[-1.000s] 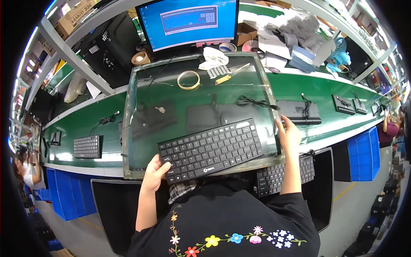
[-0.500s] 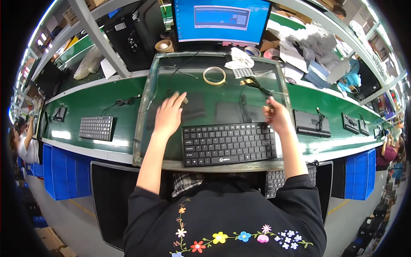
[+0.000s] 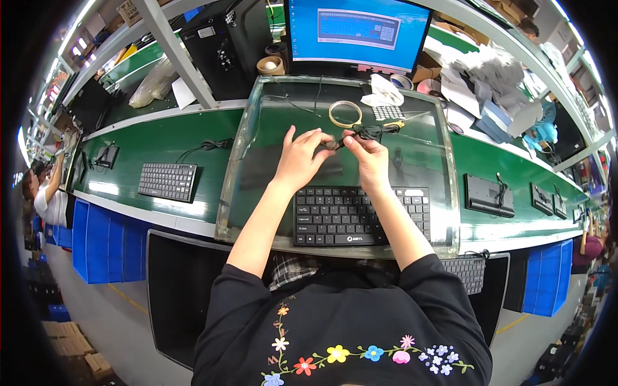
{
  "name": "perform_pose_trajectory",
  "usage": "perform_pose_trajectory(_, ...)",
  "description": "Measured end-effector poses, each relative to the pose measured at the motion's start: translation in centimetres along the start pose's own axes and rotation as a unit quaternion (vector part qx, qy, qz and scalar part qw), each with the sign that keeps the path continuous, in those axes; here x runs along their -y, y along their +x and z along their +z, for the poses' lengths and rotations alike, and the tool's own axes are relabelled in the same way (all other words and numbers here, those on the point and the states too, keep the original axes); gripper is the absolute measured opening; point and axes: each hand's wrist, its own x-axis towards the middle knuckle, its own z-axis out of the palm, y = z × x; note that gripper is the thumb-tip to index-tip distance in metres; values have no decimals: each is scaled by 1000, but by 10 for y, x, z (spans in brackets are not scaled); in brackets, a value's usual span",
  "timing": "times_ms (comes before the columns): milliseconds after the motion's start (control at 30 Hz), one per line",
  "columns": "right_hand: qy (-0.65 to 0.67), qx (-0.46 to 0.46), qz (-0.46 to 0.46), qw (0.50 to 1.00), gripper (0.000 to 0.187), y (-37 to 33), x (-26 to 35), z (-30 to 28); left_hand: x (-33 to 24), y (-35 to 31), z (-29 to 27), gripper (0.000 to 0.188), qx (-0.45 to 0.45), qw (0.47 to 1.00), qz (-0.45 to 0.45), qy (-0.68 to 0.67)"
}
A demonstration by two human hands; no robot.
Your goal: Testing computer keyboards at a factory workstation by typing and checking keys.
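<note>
Black bundled cable fills our pinched right hand, a small greyish connector our pinched left hand, above the green workbench, facing a blue-screened monitor.

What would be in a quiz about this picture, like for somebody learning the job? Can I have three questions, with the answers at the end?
1. Pick one. What is the person's bare right hand holding?
A) a crumpled white cloth
B) a bundled black cable
C) a blue plastic bin

2. True or false? The flat black rectangular keyboard in front of the person lies with its keys facing up.

3. Where is it? Is the thin round tan tape ring nearer to the person's body than the right hand, or farther away?

Key: 1. B; 2. True; 3. Farther away.
</note>
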Motion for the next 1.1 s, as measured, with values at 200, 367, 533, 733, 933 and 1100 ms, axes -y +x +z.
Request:
perform_pose_trajectory(200,-180,-100,-113,972,18,-1,-10,12,-6,-1,9,20,-31,999,0,-17)
perform_pose_trajectory(367,-366,-31,-15,930,35,-14,11,-1,9,-3,10,26,37,997,-38,59)
perform_pose_trajectory(533,-600,-36,-191,776,35,-85,63,-76,5,-52,-19,49,-61,956,-104,266)
perform_pose_trajectory(733,-655,-214,55,723,40,-164,54,-166,-40,-136,-4,53,-38,981,-182,-60)
perform_pose_trajectory(933,-642,-200,-77,736,33,-176,45,-178,-28,-126,-13,77,161,955,-222,115)
perform_pose_trajectory(1100,-765,-142,1,628,35,-128,59,-165,-23,-129,-23,105,218,954,-193,71)
